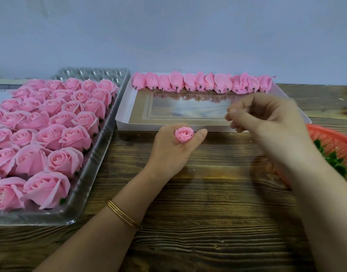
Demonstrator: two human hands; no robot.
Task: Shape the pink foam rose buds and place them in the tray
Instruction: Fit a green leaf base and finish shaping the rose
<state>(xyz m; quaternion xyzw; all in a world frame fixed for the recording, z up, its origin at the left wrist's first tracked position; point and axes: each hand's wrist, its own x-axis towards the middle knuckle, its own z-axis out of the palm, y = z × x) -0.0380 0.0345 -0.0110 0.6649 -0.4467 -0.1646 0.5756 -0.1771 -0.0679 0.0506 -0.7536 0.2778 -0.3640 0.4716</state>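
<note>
**Fig. 1.** Single head-worn, wide-angle view. The camera looks forward and down across a wooden table (188, 222) toward a pale wall (168, 36), which fills the upper third of the frame. It sits close over the work. Both forearms enter from the lower edge, and the left hand (168, 152), gripping a rose bud (184, 134), lies near frame centre with the right hand (266, 116) just beside it. The clear tray (102, 138) is cut by the left edge and the red basket (333, 136) by the right. The white tray (127, 99) lies straight ahead.
</note>
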